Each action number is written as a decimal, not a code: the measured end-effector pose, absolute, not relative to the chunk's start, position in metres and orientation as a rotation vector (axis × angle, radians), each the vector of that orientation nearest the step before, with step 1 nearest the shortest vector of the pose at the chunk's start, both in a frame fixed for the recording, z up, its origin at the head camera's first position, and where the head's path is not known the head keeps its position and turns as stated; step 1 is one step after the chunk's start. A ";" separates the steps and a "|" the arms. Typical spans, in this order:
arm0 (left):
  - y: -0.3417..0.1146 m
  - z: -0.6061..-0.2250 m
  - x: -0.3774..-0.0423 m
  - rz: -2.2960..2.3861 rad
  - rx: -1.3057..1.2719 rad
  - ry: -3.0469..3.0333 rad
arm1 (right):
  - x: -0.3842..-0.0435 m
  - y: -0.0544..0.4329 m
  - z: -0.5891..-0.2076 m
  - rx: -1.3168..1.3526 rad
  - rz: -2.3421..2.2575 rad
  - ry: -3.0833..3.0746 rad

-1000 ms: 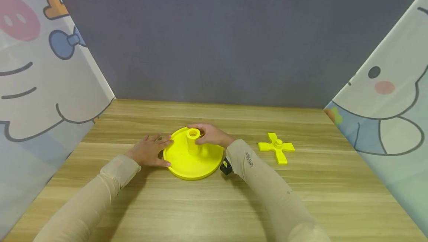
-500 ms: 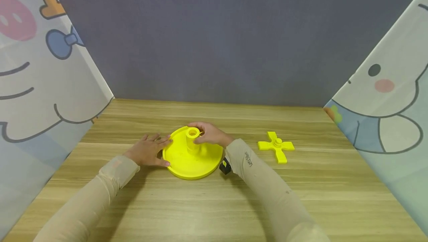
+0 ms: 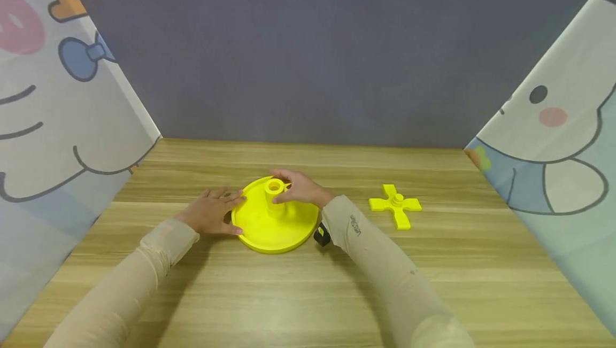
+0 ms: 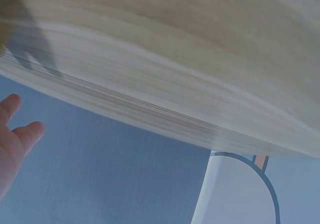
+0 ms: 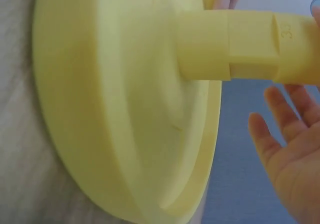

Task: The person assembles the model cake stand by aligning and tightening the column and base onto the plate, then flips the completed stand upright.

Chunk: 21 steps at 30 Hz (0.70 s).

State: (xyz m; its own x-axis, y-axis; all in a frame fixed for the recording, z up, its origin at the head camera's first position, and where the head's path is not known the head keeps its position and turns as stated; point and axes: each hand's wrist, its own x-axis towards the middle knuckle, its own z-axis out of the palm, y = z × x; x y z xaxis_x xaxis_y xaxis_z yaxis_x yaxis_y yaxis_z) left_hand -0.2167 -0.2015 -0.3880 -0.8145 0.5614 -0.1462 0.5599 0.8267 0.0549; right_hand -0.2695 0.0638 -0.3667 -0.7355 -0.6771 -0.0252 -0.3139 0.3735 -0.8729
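On the wooden table [image 3: 269, 300], see the post [image 3: 273, 196] upright in the dish [image 3: 262, 230], pinched near its top by the right hand [image 3: 303, 187], with the left hand [image 3: 210, 213] spread against the dish's rim. Seems light and stiff: grip its sides.

"LetsSlim" on right sleeve [image 3: 380, 260] (post [image 5: 245, 46] "33")

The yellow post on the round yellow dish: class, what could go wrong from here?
The right grip holds the yellow post near its top, so a sideways push might tip it.
The left grip only touches the rim of the round yellow dish with spread fingers, so the dish might turn if the post is twisted.
The yellow cross lies near the right sleeve, which could knock it if swung outward.
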 end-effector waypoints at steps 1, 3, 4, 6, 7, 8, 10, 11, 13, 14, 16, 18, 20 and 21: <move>-0.202 -0.388 -0.217 0.003 0.880 2.852 | -0.270 0.064 -0.366 -0.885 -1.306 2.247; -0.202 -0.387 -0.217 -0.012 0.885 2.850 | -0.271 0.065 -0.364 -0.894 -1.294 2.230; -0.202 -0.387 -0.217 -0.016 0.887 2.848 | -0.271 0.066 -0.364 -0.885 -1.292 2.224; -0.202 -0.386 -0.217 -0.017 0.881 2.845 | -0.272 0.065 -0.363 -0.853 -1.290 2.229; -0.201 -0.387 -0.216 -0.010 0.877 2.843 | -0.272 0.065 -0.364 -0.835 -1.284 2.246; -0.201 -0.387 -0.216 -0.004 0.870 2.842 | -0.271 0.064 -0.364 -0.818 -1.281 2.266; -0.200 -0.387 -0.216 0.001 0.860 2.846 | -0.271 0.062 -0.365 -0.796 -1.290 2.304; -0.200 -0.386 -0.216 0.004 0.859 2.848 | -0.270 0.061 -0.366 -0.793 -1.297 2.322; -0.200 -0.386 -0.216 -0.005 0.865 2.851 | -0.270 0.059 -0.367 -0.787 -1.310 2.339; -0.200 -0.387 -0.216 -0.008 0.869 2.849 | -0.270 0.058 -0.367 -0.792 -1.310 2.336; -0.200 -0.387 -0.215 -0.006 0.876 2.850 | -0.270 0.058 -0.368 -0.812 -1.312 2.305; -0.200 -0.388 -0.215 0.001 0.879 2.855 | -0.271 0.059 -0.369 -0.845 -1.308 2.247; -0.200 -0.389 -0.214 0.010 0.883 2.859 | -0.274 0.061 -0.369 -0.862 -1.303 2.168; -0.200 -0.389 -0.214 0.017 0.885 2.863 | -0.275 0.062 -0.369 -0.855 -1.314 2.124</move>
State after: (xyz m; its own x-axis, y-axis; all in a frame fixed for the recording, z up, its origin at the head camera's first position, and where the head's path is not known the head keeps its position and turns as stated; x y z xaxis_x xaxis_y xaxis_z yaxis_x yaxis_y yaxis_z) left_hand -0.2140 -0.2004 -0.3891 -0.8158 0.5625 -0.1348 0.5608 0.8262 0.0535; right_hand -0.2749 0.0624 -0.3686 -0.6799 -0.7284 -0.0844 -0.2498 0.3383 -0.9073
